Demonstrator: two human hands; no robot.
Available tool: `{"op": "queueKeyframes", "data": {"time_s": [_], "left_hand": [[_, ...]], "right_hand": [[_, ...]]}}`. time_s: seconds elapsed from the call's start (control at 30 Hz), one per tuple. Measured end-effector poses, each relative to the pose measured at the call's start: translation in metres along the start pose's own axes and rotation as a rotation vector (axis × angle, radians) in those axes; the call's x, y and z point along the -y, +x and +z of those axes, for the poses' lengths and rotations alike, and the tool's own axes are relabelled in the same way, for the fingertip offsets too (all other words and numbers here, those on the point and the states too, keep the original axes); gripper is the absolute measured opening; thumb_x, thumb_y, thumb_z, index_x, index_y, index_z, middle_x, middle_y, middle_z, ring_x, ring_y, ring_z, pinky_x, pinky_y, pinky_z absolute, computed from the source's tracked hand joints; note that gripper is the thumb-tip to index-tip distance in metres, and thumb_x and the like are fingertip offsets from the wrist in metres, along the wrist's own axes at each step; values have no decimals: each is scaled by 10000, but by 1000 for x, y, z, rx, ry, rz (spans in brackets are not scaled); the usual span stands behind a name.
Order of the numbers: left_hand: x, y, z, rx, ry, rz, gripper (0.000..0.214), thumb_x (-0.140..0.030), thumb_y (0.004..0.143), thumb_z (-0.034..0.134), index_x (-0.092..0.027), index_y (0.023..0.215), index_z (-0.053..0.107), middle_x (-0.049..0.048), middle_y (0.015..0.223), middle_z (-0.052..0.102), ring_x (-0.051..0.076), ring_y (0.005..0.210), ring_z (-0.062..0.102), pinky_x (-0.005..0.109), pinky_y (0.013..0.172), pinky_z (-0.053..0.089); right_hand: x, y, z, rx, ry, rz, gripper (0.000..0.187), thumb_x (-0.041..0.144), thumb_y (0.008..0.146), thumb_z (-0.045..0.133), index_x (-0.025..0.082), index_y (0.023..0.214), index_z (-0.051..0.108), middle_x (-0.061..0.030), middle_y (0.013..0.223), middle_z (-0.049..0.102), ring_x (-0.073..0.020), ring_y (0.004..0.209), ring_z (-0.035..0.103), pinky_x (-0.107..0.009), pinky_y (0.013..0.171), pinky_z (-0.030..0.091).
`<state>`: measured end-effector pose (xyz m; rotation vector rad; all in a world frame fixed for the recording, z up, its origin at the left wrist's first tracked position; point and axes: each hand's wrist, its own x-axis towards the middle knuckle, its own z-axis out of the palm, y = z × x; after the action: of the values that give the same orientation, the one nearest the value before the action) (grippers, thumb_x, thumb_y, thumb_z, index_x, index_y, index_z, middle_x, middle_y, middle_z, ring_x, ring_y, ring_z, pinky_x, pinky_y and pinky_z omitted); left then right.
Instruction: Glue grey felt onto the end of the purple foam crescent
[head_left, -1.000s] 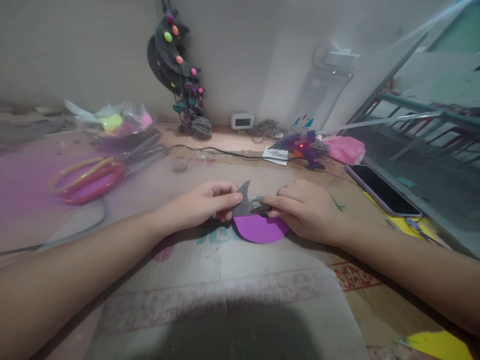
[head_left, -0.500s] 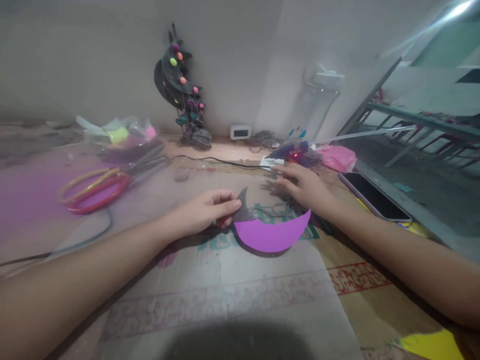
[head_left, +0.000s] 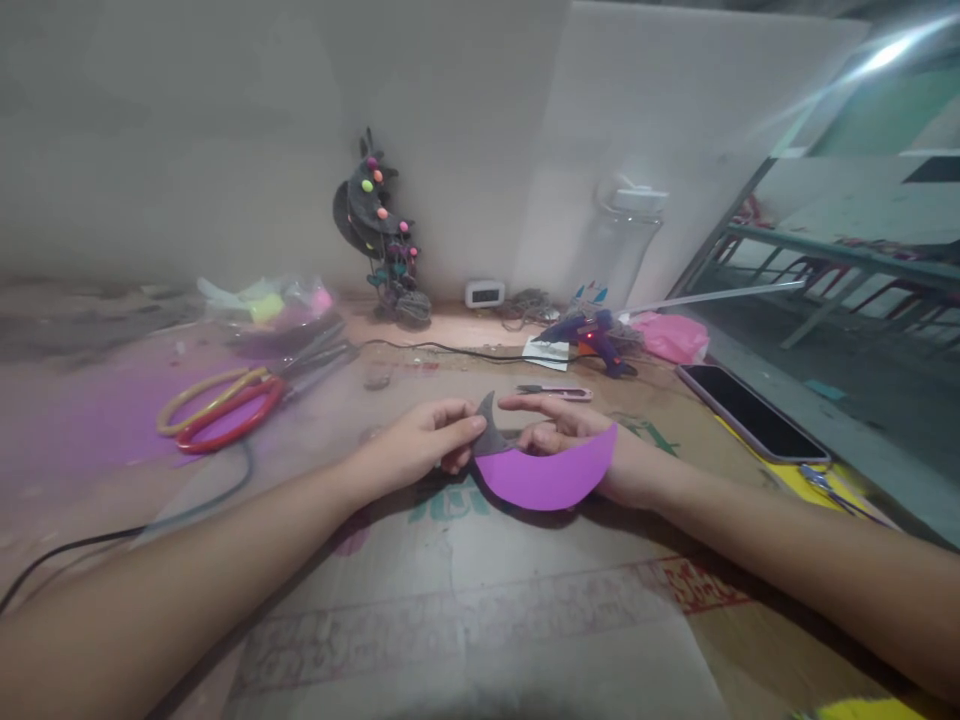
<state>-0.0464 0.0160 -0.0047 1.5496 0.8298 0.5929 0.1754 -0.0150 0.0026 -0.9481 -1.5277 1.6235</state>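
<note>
My left hand (head_left: 431, 440) pinches the pointed grey felt tip (head_left: 490, 428) between thumb and fingers. A purple crescent-shaped piece (head_left: 546, 478) joins the felt and curves off to the right. Behind that piece is my right hand (head_left: 574, 435), its index finger stretched left toward the felt and its other fingers partly curled. Nothing shows in its grasp, though the purple piece hides part of it; whether they touch I cannot tell. Just beyond the right hand lie thread snips (head_left: 555, 393).
Red-and-yellow-handled scissors (head_left: 225, 408) lie left. A blue glue gun (head_left: 589, 335) with a lit red light rests at the back, its black cord (head_left: 450, 350) running left. A phone (head_left: 752, 412) sits right. A decorated grey crescent hanging (head_left: 375, 215), small clock (head_left: 484, 293) and bottle (head_left: 619, 240) stand by the wall.
My right hand has drawn back from near the glue gun to behind the purple piece, uncovering the snips. My left hand keeps its pinch on the felt. The camera view has tilted up.
</note>
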Motion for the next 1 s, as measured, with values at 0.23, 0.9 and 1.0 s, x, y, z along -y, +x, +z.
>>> {"op": "queueKeyframes", "data": {"time_s": [0.23,0.9,1.0], "left_hand": [[1,0,0,6,-8,-7,324,-477,856,518,-174,746,497,-45,541,500,80,495,428,207,478,286],[2,-1,-1,97,0,16,311,-462,872,510,-175,756,491,-50,563,499,75,496,411,216,476,255],[1,0,0,83,-51,19,306,-448,874,521,-174,744,480,-52,558,495,70,498,412,210,481,262]], "right_hand": [[-3,7,-7,-33,-169,1,380,328,699,755,156,1003,606,69,629,471,-65,521,443,-201,488,330],[-14,12,-7,-286,-420,-66,234,379,727,682,151,775,656,-1,656,623,-103,569,524,-234,533,400],[-9,10,-6,-286,-405,-75,249,388,729,686,145,766,642,-4,657,616,-102,562,521,-233,524,391]]}}
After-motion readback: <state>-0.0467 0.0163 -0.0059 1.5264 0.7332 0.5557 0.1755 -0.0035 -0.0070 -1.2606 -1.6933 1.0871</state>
